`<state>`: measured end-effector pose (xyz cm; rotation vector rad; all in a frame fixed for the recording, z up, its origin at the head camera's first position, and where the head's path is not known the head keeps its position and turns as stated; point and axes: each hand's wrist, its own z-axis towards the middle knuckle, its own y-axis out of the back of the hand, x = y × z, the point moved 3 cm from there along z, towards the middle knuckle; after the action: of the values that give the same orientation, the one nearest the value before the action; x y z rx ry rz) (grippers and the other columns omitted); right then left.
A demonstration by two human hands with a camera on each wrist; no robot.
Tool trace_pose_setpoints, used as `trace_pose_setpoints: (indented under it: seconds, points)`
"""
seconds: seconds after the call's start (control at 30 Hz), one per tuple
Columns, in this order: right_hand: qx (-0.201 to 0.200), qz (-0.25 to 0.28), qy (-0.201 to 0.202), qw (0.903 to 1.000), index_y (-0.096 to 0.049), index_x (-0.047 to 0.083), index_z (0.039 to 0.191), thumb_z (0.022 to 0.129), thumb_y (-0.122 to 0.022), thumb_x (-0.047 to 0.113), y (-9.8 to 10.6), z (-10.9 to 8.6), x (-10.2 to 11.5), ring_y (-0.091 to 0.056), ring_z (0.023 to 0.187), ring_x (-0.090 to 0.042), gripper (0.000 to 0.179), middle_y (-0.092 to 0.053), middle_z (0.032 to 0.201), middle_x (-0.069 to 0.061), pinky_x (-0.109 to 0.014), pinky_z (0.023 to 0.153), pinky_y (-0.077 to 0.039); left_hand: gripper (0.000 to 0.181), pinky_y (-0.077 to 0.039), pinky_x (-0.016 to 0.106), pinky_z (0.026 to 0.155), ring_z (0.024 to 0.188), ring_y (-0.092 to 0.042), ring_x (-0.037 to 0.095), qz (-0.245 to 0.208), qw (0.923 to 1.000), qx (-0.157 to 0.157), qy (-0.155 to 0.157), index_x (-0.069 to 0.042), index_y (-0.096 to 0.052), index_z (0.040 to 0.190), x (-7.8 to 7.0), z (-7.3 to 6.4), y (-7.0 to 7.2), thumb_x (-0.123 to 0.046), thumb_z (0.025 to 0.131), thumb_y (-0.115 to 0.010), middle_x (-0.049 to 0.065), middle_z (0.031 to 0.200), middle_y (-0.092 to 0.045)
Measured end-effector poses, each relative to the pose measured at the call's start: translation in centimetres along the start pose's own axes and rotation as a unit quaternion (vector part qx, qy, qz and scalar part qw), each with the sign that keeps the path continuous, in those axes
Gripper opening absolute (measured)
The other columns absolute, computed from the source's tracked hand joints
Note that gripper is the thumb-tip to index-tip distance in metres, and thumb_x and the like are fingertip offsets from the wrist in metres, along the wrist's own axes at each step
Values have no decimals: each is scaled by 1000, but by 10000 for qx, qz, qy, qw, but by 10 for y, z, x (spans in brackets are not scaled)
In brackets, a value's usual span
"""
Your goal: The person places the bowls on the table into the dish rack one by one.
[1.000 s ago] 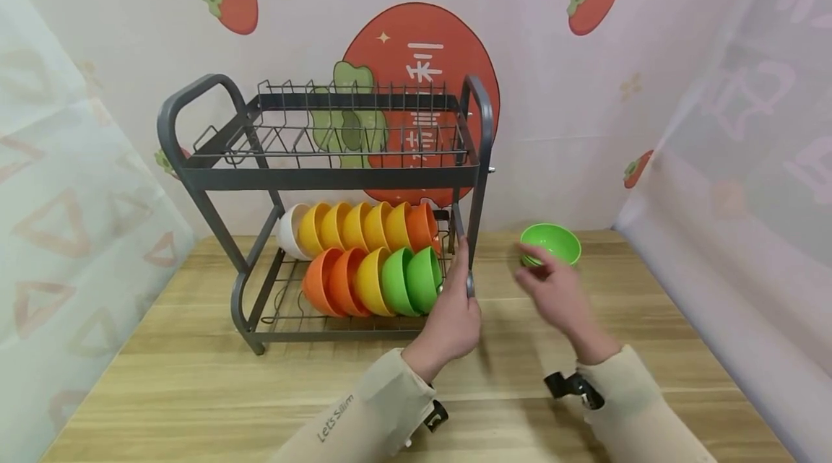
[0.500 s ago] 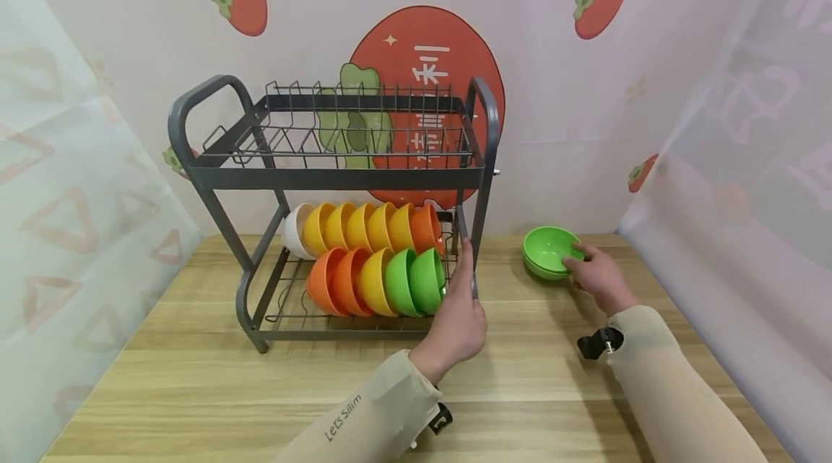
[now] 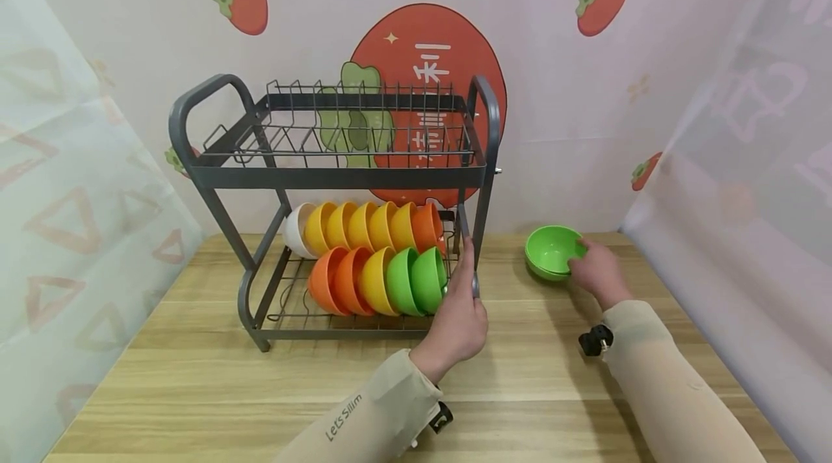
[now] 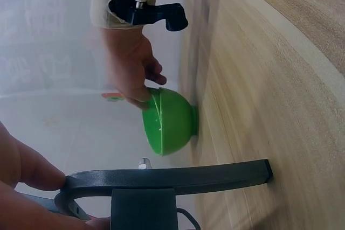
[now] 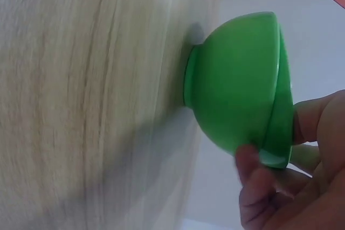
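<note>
Two green bowls [image 3: 551, 250] stand nested on the table at the right of the dish rack. My right hand [image 3: 598, 271] pinches the rim of the inner green bowl [image 5: 282, 127], which sits tilted up inside the outer green bowl [image 5: 234, 79]. The outer one keeps its foot on the table. With my left hand [image 3: 456, 322] I hold the right side of the dark grey dish rack [image 3: 338, 178]; thumb and fingers lie on either side of its frame bar [image 4: 161, 180] in the left wrist view.
On the rack's lower tier, a back row holds a white bowl [image 3: 295, 232], several yellow bowls [image 3: 316, 230] and an orange one [image 3: 425, 224]. In front stand orange [image 3: 323, 282], yellow [image 3: 375, 282] and green bowls [image 3: 427, 282]. Patterned cloth walls [image 3: 552, 123] enclose the wooden table [image 3: 325, 391].
My right hand has reached right and round to the green bowls' right rim and now pinches the inner one. The left hand stays on the rack. The head view has shifted slightly.
</note>
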<state>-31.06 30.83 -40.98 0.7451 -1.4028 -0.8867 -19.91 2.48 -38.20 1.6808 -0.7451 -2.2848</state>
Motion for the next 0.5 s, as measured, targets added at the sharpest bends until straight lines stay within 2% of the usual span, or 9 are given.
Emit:
trace_pose_setpoints:
  seconds: [0.07,0.17,0.27,0.37,0.43,0.5]
  points:
    - [-94,-101,27,9999,-36,-15,144,94,-48,12,2,-1,1,-51,104,-49,58,-46,133,-41,-57,84,-44,94,-27,45,113,146,-21,28,14,10000,2,22,-32,9,159,0,0,0,9,96,-47,9,165,-12]
    - [-291,103,-3,9995,-34,-12,148,94,-47,9,6,-3,2,-56,88,-43,59,-49,130,-40,-51,73,-49,94,-28,45,113,146,-22,28,33,10000,-6,30,-32,9,159,0,1,-1,8,96,-47,10,164,-12]
    - [-492,718,-80,9962,-30,-7,152,93,-47,6,12,-8,5,-57,69,-29,62,-56,120,-36,-39,57,-48,94,-29,45,113,146,-23,29,29,10000,-15,39,-33,9,159,0,1,0,8,96,-47,9,164,-13]
    - [-678,1312,-62,9890,-30,-3,154,91,-48,3,20,-15,10,-60,61,-21,65,-62,103,-32,-33,51,-49,94,-29,46,112,145,-23,29,16,10000,-13,60,-34,8,159,0,1,0,8,96,-47,10,164,-12]
    - [-717,1636,-16,9839,-31,-2,154,91,-48,1,25,-21,14,-61,61,-19,66,-62,104,-30,-31,52,-51,94,-30,46,112,145,-23,30,7,10000,-12,62,-33,8,160,0,1,0,8,96,-48,10,164,-12]
    - [-632,2064,35,9764,-32,-1,154,91,-47,0,29,-29,20,-62,64,-19,65,-57,115,-32,-32,55,-54,94,-29,45,112,146,-23,28,-10,9999,10,118,-33,8,159,0,0,0,7,96,-48,8,165,-11]
